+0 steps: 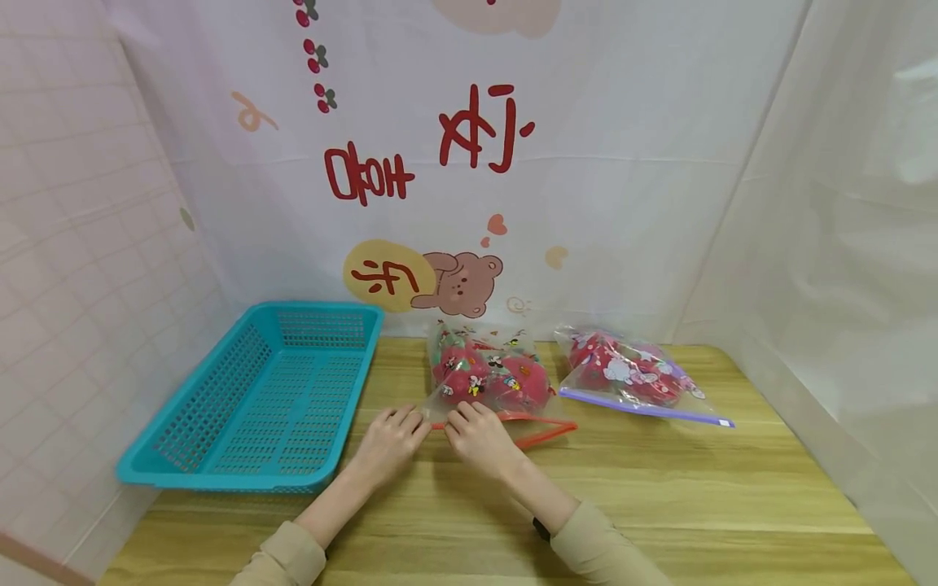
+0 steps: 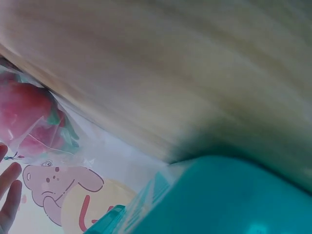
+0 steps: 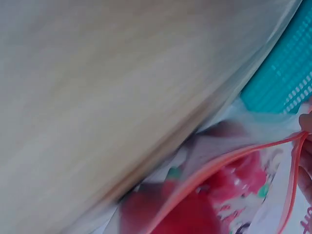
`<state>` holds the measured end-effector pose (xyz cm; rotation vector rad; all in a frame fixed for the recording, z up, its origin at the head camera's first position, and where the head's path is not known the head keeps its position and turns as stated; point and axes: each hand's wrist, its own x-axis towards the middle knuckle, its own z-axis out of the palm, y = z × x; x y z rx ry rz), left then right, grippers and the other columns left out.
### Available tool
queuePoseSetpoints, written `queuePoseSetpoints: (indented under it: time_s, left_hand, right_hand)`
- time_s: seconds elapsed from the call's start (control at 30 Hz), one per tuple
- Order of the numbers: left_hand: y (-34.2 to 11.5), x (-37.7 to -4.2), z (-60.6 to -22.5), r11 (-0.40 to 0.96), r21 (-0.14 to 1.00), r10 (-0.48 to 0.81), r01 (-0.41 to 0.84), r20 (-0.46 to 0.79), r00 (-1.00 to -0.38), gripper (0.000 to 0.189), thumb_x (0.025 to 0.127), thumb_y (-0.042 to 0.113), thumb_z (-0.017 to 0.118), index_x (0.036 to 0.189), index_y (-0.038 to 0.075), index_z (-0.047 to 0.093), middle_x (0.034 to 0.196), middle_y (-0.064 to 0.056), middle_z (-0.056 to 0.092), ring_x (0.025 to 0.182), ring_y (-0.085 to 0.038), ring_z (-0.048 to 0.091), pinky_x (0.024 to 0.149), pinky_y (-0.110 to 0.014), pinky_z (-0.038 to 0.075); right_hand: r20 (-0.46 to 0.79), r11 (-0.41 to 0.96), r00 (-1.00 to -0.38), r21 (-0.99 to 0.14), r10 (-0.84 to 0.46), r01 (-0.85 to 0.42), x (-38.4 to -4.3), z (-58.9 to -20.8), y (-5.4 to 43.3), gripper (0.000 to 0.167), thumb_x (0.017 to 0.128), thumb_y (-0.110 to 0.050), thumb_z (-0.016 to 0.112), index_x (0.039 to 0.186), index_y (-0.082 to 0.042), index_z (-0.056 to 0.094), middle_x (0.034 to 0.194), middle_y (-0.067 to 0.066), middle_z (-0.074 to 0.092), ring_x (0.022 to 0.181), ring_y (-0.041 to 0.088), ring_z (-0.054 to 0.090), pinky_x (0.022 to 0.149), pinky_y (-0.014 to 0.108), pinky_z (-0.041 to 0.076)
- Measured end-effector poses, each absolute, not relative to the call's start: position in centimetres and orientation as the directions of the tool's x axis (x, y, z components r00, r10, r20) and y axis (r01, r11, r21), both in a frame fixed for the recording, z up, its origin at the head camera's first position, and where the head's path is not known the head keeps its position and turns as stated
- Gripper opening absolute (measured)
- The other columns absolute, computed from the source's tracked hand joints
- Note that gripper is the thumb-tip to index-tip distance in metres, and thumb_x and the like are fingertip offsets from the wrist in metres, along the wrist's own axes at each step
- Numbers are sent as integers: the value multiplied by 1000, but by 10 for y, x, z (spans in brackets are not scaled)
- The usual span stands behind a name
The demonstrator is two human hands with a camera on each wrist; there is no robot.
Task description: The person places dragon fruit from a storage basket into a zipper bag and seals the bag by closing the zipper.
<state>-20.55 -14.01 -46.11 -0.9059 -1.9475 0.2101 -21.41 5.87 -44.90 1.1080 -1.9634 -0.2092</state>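
A clear zip bag [image 1: 479, 378] printed with cartoon figures lies mid-table, its mouth towards the person. Inside are pinkish-red, round, fruit-like things [image 3: 190, 214] with green parts. My left hand [image 1: 392, 439] pinches the left end of the bag's red zip edge. Close beside it, my right hand [image 1: 479, 438] grips the same red zip strip [image 1: 545, 433] with its fingertips. To the right of the hands the strip's two sides stand apart. In the right wrist view, fingers [image 3: 305, 146] hold the corner where the strips meet. Fingers [image 2: 9, 190] also show at the left wrist view's edge.
A turquoise perforated basket [image 1: 370, 358] stands left of the hands, near the left forearm. On the right lies a second zip bag [image 1: 623, 374] with a purple zip edge and red things inside. A printed white cloth [image 1: 601, 187] hangs behind the wooden table [image 1: 696, 496].
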Motion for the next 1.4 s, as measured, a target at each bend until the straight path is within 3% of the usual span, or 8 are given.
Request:
queuePoseSetpoints:
  time_s: [0.17,0.3,0.67,0.9,1.17,1.4]
  left_hand:
    - [-141,-207,-461,718,-461,657,521,695,-291,31,90,7,34,80,11,63,83,-6,68,80,-21,69,62,-33,53]
    - [-141,-208,-462,711,-469,664,524,692,-282,35,93,6,30,79,11,62,82,-5,68,78,-20,69,61,-33,54]
    - [-140,-208,-462,690,-493,676,530,700,-229,47,100,8,21,78,12,62,80,-3,67,77,-19,69,60,-33,54]
    - [-139,-209,-460,693,-476,658,541,724,-206,42,99,6,25,77,11,60,78,-4,67,77,-20,69,59,-33,54]
    - [-142,-211,-463,701,-479,657,529,722,-218,46,101,8,22,77,11,61,78,-4,67,77,-19,69,59,-33,54]
    - [-142,-211,-463,700,-490,660,519,722,-209,45,101,8,23,77,11,61,79,-3,67,77,-19,69,59,-33,54]
  right_hand:
    - [610,591,-222,512,-761,-623,-216,-449,80,27,91,-9,52,73,-15,71,76,-4,63,70,11,54,60,22,44]
    - [613,583,-198,528,-765,-618,-218,-451,97,34,95,-9,44,76,-14,72,78,-4,64,71,12,54,60,22,44]
    - [622,558,-138,554,-771,-618,-221,-455,138,41,99,-7,36,76,-10,69,76,-1,63,69,15,55,60,25,46]
    - [615,572,-170,547,-770,-611,-220,-454,156,37,98,-9,37,80,-8,70,78,1,65,72,16,57,62,26,47]
    - [611,559,-150,562,-777,-610,-221,-453,167,37,98,-9,39,76,-9,69,78,0,62,72,16,56,58,25,44]
    - [599,559,-160,571,-785,-601,-221,-454,171,44,100,-5,31,75,-8,68,78,1,60,73,17,54,60,25,44]
